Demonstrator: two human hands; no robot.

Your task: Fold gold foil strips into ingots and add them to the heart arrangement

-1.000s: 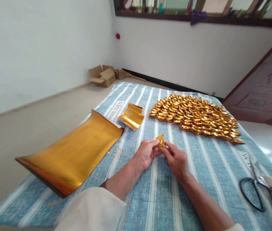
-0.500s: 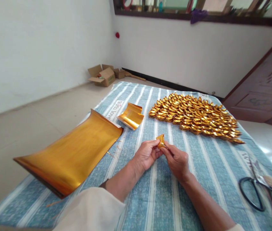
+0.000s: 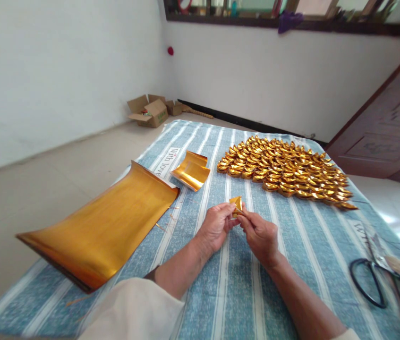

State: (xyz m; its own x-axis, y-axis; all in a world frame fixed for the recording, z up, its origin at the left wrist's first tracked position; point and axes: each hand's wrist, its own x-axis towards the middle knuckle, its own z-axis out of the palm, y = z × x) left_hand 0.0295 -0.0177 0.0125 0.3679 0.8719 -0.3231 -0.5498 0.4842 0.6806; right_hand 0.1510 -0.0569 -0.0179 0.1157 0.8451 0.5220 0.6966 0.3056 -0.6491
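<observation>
**Both hands pinch a small gold paper piece over the striped cloth**

The left hand [image 3: 217,226] and the right hand [image 3: 260,236] meet above the middle of a blue-and-white striped cloth [image 3: 292,264]. Between their fingertips sits a small folded gold paper piece [image 3: 236,204], held just above the cloth and not resting on it. The thumb and forefinger of each hand close on the piece from either side, the left from the left and the right from below and to the right; the other fingers curl loosely inward. How far the fold has gone cannot be told, as the piece is small and partly covered by the fingertips.

Beyond the hands, toward the far edge of the cloth, lies a wide, closely packed spread of folded gold ingots [image 3: 285,172]. To the left of the hands, a large gold sheet [image 3: 104,226] lies with its edges curling up, reaching past the cloth's left edge. Between that sheet and the spread of ingots rests a smaller stack of cut gold squares [image 3: 191,172], also curled. Black-handled scissors [image 3: 380,278] lie near the right edge of the cloth, well apart from the hands. On the floor by the far wall stands an open cardboard box [image 3: 148,111].
</observation>
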